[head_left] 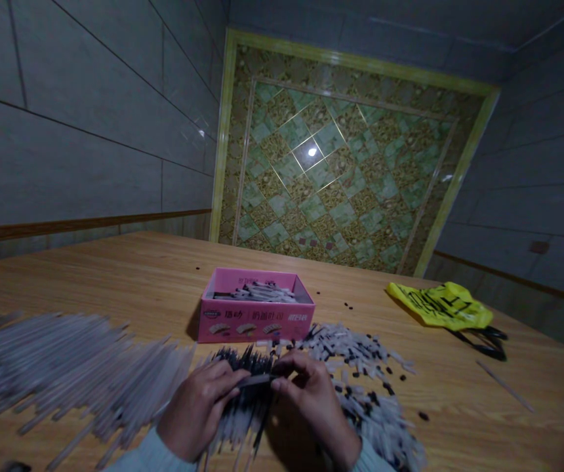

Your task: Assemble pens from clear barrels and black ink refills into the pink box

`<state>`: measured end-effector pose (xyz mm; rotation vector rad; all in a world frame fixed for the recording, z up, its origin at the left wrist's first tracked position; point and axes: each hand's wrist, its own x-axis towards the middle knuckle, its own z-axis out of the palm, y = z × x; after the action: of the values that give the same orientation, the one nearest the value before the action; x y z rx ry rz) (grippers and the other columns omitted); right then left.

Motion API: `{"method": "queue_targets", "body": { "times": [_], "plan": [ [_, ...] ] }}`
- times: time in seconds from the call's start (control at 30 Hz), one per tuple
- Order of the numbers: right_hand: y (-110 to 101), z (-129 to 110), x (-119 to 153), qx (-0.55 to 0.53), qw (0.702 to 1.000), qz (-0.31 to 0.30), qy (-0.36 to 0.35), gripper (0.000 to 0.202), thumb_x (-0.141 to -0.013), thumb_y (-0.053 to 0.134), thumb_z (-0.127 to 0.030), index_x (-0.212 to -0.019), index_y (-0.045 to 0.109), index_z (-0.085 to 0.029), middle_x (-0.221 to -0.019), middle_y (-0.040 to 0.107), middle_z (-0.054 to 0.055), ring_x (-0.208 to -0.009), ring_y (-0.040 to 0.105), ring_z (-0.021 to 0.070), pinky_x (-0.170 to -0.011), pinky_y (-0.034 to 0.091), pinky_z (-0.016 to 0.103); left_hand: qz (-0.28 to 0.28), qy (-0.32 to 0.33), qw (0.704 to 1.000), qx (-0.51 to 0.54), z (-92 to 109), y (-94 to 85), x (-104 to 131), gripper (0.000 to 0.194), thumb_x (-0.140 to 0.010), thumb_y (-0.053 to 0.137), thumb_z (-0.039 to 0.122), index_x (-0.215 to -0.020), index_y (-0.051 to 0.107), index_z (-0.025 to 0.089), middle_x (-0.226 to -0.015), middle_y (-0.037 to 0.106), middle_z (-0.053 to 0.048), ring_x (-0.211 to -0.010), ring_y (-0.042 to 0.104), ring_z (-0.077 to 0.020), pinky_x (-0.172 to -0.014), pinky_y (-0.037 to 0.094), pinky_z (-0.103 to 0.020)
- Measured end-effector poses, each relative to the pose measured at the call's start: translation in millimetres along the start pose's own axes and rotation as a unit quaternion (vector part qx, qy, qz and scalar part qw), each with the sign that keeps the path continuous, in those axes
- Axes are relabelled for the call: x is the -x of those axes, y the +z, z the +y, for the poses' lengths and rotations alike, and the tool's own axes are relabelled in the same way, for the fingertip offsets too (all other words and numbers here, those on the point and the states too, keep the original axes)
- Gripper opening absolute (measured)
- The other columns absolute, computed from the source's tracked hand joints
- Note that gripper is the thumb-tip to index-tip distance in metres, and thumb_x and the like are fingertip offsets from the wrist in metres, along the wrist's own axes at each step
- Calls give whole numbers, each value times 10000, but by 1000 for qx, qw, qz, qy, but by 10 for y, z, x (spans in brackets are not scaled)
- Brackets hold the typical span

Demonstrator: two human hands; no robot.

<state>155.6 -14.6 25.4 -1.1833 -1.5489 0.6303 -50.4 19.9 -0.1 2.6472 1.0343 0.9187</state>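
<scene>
My left hand (202,401) is closed, pinching one end of a thin dark-and-grey stick (257,379). At its other end, the thumb and fingers of my right hand (311,396) close on the same stick. Below and behind the hands lies a bundle of thin black-tipped sticks (235,419), partly covered by my fingers. Left of my left hand, many clear tubes (65,367) are spread side by side. Small white pieces and black caps (355,347) lie in a loose pile beyond and right of my right hand.
Behind the hands stands a pink box (255,321) holding white and dark pieces (265,292). A yellow bag (442,307) with black handles lies at the right on the wooden table (129,275), with a single thin stick (505,387) nearer. Walls surround the table's back and sides.
</scene>
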Motion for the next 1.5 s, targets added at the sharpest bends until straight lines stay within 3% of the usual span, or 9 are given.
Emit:
{"method": "queue_targets", "body": {
  "times": [0.27, 0.47, 0.63, 0.87, 1.0, 1.13, 1.3, 1.43, 1.5],
  "plan": [
    [-6, -25, 11, 60, 998, -9, -17, 94, -629, 654, -85, -677, 674, -163, -678, 647, 11, -683, 590, 169, -578, 418, 230, 68, 40, 997, 16, 8, -12, 2, 376, -797, 465, 113, -1078, 649, 283, -770, 646, -46, -726, 610, -169, -648, 506, -254],
    [79, 54, 73, 53, 999, -6, 4, 54, -716, 613, -160, -673, 643, -155, -624, 597, -6, -634, 543, 148, -559, 393, 218, 37, 29, 999, 28, 26, 21, -9, 389, -811, 410, 74, -1084, 643, 226, -790, 630, -69, -738, 610, -173, -646, 499, -272],
    [117, 144, 96, 111, 994, -13, 12, 384, -863, 462, -350, -529, 510, -165, -496, 405, -47, -503, 399, 105, -459, 290, 203, 30, 28, 998, 37, 27, 25, -5, 381, -816, 394, 68, -1063, 650, 204, -796, 625, -81, -743, 610, -182, -647, 498, -288],
    [59, 75, 105, 137, 989, -13, -51, 97, -770, 600, -271, -797, 598, -178, -736, 591, 7, -707, 526, 162, -631, 379, 227, 33, 20, 998, 44, -12, 12, 8, 375, -834, 377, 79, -1086, 630, 192, -817, 620, -84, -764, 609, -179, -668, 494, -288],
    [69, 62, 126, 185, 981, -49, -28, 329, -886, 437, -303, -607, 551, -172, -564, 500, -23, -564, 467, 124, -533, 321, 212, 24, 25, 999, 41, 6, 6, 4, 365, -840, 373, 89, -1069, 639, 189, -803, 613, -84, -762, 608, -183, -660, 493, -290],
    [77, 82, 135, 182, 982, -29, -35, 166, -827, 546, -328, -814, 595, -171, -710, 581, 2, -671, 516, 146, -582, 339, 217, 28, 28, 998, 41, -2, 13, -1, 369, -838, 368, 81, -1077, 632, 177, -826, 613, -94, -768, 606, -181, -673, 494, -292],
    [75, 91, 130, 189, 980, -54, -10, 401, -904, 398, -373, -584, 530, -169, -527, 448, -34, -526, 431, 111, -498, 284, 212, 16, 26, 998, 45, -21, 22, -8, 372, -845, 360, 83, -1088, 623, 182, -818, 605, -86, -772, 599, -176, -671, 485, -284],
    [88, 93, 131, 173, 984, -20, -31, 240, -823, 539, -391, -745, 578, -167, -656, 524, -15, -627, 473, 130, -548, 322, 208, 8, 19, 999, 50, -5, 5, -6, 369, -853, 349, 96, -1086, 624, 176, -836, 606, -94, -785, 597, -181, -683, 483, -293],
    [96, 106, 135, 167, 985, -36, -25, 284, -849, 497, -390, -686, 559, -166, -619, 489, -24, -605, 454, 121, -540, 315, 205, 5, 15, 999, 50, 7, -5, -4, 366, -857, 348, 106, -1072, 633, 185, -823, 605, -91, -776, 596, -182, -674, 483, -292]
  ]
}}
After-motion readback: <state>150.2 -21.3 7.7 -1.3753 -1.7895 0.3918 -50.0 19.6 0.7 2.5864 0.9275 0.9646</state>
